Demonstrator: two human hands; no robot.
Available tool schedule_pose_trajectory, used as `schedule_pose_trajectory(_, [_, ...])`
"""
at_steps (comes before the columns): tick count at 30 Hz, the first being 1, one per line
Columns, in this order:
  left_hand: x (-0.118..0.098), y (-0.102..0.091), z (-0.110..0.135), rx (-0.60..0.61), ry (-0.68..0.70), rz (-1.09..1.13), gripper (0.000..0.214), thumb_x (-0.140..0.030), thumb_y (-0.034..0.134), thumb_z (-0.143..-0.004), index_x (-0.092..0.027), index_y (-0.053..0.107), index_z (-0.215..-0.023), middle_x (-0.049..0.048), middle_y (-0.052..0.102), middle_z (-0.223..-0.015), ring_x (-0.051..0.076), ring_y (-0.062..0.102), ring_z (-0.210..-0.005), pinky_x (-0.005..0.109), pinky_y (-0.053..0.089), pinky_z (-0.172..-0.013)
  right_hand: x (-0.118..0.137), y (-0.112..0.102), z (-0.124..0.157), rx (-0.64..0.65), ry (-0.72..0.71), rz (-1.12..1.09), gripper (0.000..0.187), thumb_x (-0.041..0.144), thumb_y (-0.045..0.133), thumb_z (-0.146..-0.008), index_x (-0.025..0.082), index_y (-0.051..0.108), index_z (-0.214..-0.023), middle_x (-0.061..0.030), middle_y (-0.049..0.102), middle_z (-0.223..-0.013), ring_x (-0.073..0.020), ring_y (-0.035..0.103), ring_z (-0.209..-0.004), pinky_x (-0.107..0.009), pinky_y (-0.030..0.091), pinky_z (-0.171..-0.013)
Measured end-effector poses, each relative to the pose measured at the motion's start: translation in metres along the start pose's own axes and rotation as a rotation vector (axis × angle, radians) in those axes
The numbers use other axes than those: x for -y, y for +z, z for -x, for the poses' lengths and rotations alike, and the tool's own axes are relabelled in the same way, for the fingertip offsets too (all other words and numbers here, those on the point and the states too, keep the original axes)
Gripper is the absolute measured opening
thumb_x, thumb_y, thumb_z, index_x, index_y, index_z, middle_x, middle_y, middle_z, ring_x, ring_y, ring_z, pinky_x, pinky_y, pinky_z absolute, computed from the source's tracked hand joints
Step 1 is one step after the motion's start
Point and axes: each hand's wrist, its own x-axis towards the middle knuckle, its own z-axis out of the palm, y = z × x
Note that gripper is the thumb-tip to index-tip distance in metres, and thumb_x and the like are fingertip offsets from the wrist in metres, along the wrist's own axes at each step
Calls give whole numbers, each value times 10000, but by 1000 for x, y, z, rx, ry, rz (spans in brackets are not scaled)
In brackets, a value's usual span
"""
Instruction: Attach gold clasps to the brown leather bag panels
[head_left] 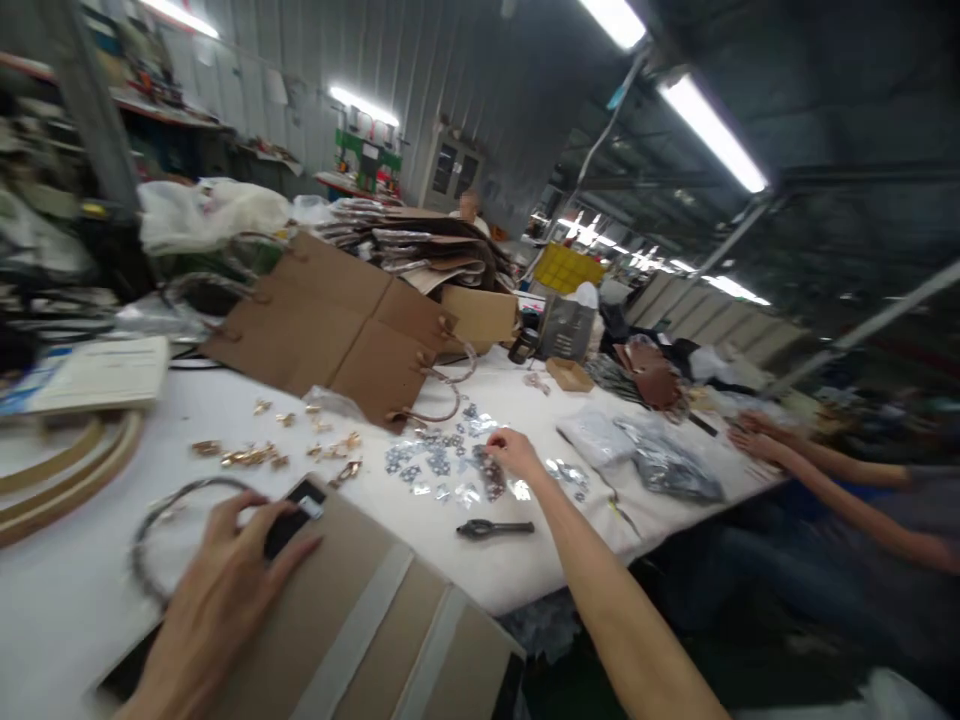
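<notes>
My left hand [225, 580] lies over the upper edge of a beige bag panel [360, 590], thumb and fingers bent around a black patch [289, 530]. Pale tape strips cross this panel, and a dark looped handle [154, 540] extends beyond it on the left. My right hand [514, 452] reaches over the table with fingertips pinched together among small silvery metal pieces [439, 462]; what they hold is too small to tell. Just below those fingers is a dark, shiny clump [491, 480]. A black-handled tool [495, 528] rests nearer the table edge.
Gold-coloured fittings [251, 456] are scattered at left. A brown bag panel with handles [337, 335] lies behind. Plastic-wrapped packs [667, 460] and a small cardboard tray [568, 375] are to the right. A co-worker's hands [757, 435] work at the far right.
</notes>
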Motion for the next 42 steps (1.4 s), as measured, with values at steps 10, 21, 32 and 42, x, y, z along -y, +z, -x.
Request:
schedule_pose_trajectory(10, [-20,-26,13,36,110,-213,468,-406,841,-804,-252,683,-1217,126,564,-1384,388,504,-1269,605,475,-1061,123,92,70,233,6,-821,302,401,828,-780,236,697,-997,-18,659,-857,-141,596,-733,-265,513,-662])
schedule_pose_trajectory(21, [24,-43,110,-207,-201,60,366,-472,709,-921,-250,666,-1208,91,613,-1227,284,623,-1162,460,553,-1017,218,201,139,712,-5,-899,319,426,801,-818,210,698,-1029,16,659,-739,-117,609,-629,-238,486,-568])
schedule_pose_trajectory(32, [29,-40,94,-226,-81,52,116,-316,645,-975,-223,712,-994,75,705,-1059,252,627,-1021,422,545,-906,217,218,145,650,-92,-702,219,385,745,-864,211,744,-998,-11,720,-791,-153,646,-679,-265,491,-610])
schedule_pose_trajectory(42, [37,-44,97,-156,-103,136,295,-386,749,-904,-238,664,-1144,79,663,-1205,266,629,-1156,441,530,-1007,226,219,143,580,-501,-351,94,219,730,-900,263,803,-941,-39,747,-953,-214,670,-984,-335,528,-889])
